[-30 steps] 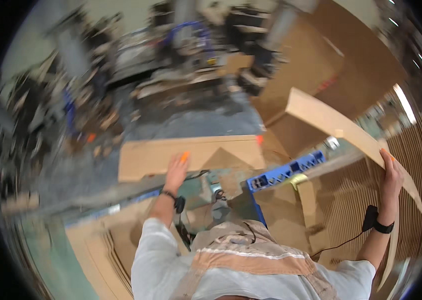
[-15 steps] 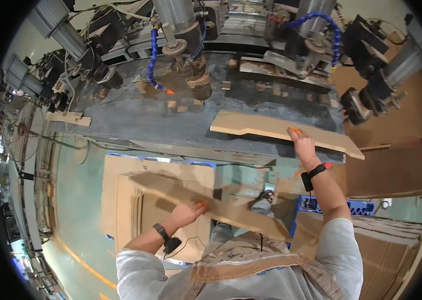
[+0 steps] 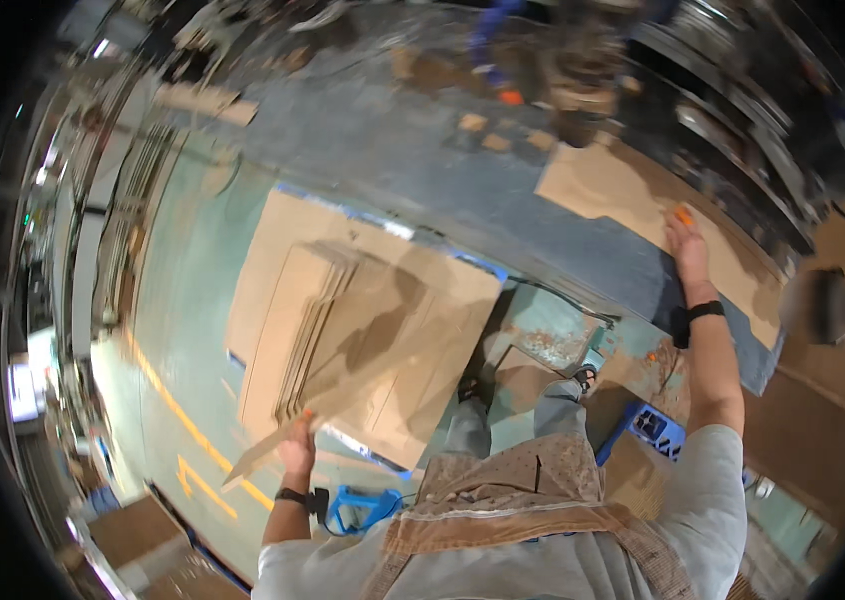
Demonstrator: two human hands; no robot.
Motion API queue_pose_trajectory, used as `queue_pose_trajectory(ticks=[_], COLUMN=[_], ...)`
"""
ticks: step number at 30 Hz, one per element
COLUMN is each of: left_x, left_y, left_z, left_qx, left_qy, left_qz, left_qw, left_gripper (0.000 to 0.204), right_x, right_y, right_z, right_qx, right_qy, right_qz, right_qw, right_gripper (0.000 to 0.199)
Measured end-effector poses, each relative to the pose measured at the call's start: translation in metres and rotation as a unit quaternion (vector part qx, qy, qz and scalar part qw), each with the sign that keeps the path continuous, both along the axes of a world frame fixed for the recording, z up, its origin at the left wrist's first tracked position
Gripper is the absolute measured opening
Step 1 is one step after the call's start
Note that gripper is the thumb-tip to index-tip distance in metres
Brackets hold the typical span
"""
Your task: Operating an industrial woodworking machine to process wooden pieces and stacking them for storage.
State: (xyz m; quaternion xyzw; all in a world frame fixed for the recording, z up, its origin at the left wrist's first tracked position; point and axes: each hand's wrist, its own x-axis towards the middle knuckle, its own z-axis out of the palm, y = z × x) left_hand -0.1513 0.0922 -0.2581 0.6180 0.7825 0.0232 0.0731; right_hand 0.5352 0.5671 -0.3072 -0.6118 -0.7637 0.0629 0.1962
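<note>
In my left hand (image 3: 297,452) a long, thin tan board (image 3: 393,370) is gripped near its lower left end; it slants up to the right, smeared by motion. It hangs over or against a stack of tan boards (image 3: 288,315), and I cannot tell whether they touch. My right hand (image 3: 688,252) is at a second tan board (image 3: 613,182) with a shaped edge, lying on the dark machine table (image 3: 463,190). Its fingers, orange at the tips, curl over that board's near edge.
Blurred machine heads (image 3: 583,85) and a blue hose (image 3: 488,45) stand over the table, with small wood offcuts (image 3: 498,143) beside them. A blue pallet (image 3: 488,263) shows under the stack. Blue plastic (image 3: 358,508) lies near my left arm. My feet (image 3: 583,378) are on the green floor.
My view has swung left. My left hand has carried its board left and turned it toward the stack. The right hand's board has shifted farther onto the table, nearer the machine heads.
</note>
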Motion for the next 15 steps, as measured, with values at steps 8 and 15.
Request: queue_pose_trajectory(ticks=[8,15], left_x=[-0.039,-0.019], left_y=[-0.09,-0.081], left_z=[0.016,-0.024], left_qx=[0.093,0.084], left_qy=[-0.015,-0.068], left_qz=[0.268,0.367], left_qw=[0.959,0.924], left_gripper=[0.034,0.026], right_x=[0.007,0.061], right_y=[-0.049,-0.061], right_z=[0.031,0.015], right_qx=[0.066,0.026], right_qy=[-0.12,-0.106], right_qz=[-0.066,-0.154], right_qw=[0.988,0.982], right_gripper=[0.058,0.052])
